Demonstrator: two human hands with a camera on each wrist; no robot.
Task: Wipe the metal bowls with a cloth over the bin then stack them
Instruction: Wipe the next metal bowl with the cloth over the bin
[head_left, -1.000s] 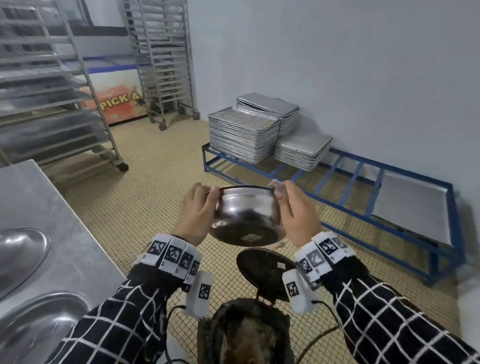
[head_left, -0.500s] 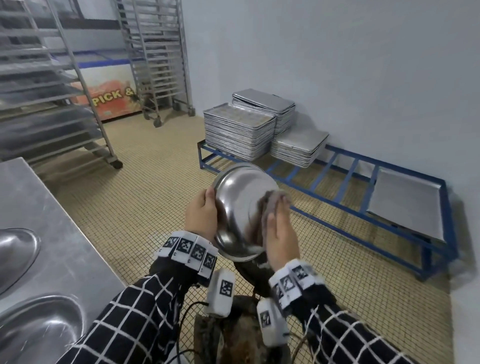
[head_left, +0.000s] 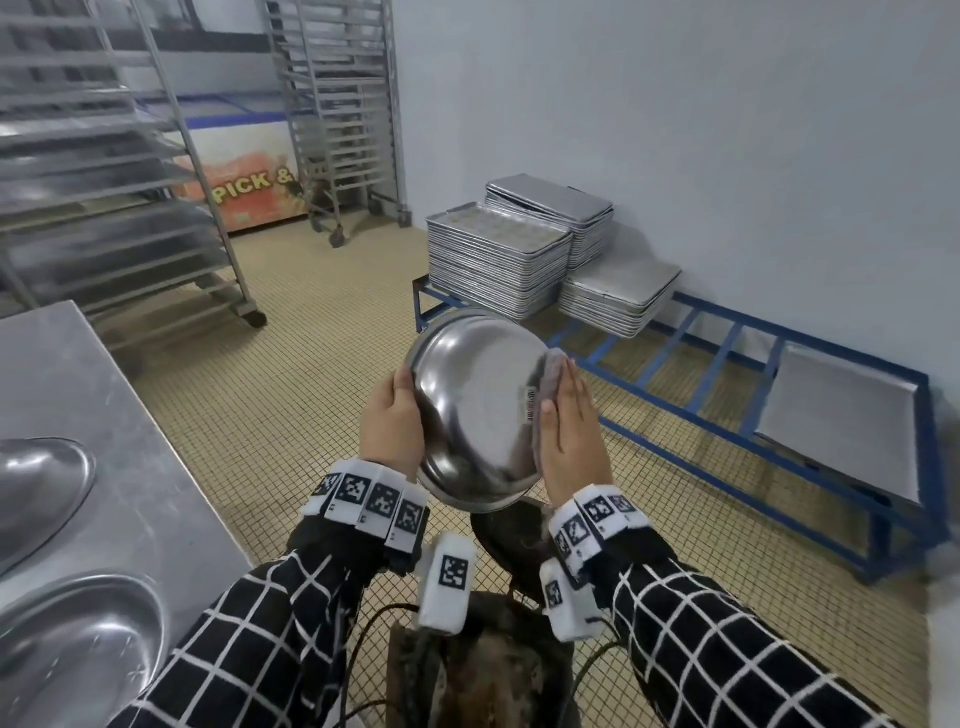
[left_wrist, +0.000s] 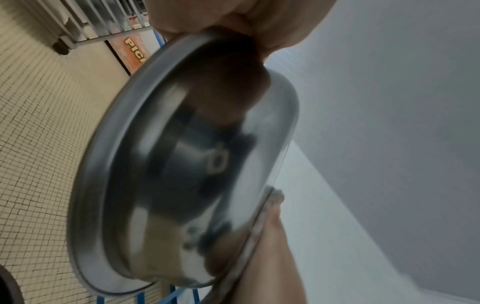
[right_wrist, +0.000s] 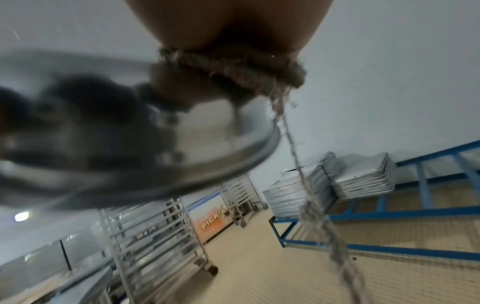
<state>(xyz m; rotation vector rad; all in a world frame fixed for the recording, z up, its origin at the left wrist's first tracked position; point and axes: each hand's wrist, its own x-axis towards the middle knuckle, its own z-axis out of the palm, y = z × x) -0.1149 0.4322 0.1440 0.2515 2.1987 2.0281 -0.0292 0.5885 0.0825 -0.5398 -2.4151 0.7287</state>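
Observation:
A shiny metal bowl (head_left: 475, 410) stands on edge in front of me, its outer base facing me and a barcode sticker near its right side. My left hand (head_left: 392, 421) grips the bowl's left rim (left_wrist: 109, 164). My right hand (head_left: 569, 441) lies flat with straight fingers, pressing a greyish cloth (head_left: 551, 376) against the bowl's right side. In the right wrist view the cloth (right_wrist: 233, 63) is bunched under the palm and a frayed thread hangs from it. Below the bowl sits a dark bin (head_left: 506, 540), partly hidden by my wrists.
A steel counter (head_left: 130, 467) at left carries two more metal bowls (head_left: 78, 654). Tray racks (head_left: 119, 156) stand behind it. A blue floor frame (head_left: 727, 415) along the right wall bears stacks of baking trays (head_left: 498, 260). A dark bag-like object (head_left: 483, 670) lies near my feet.
The bowl has gone from held level between both hands to tipped on edge. My right hand with the cloth slid across its base to the right side.

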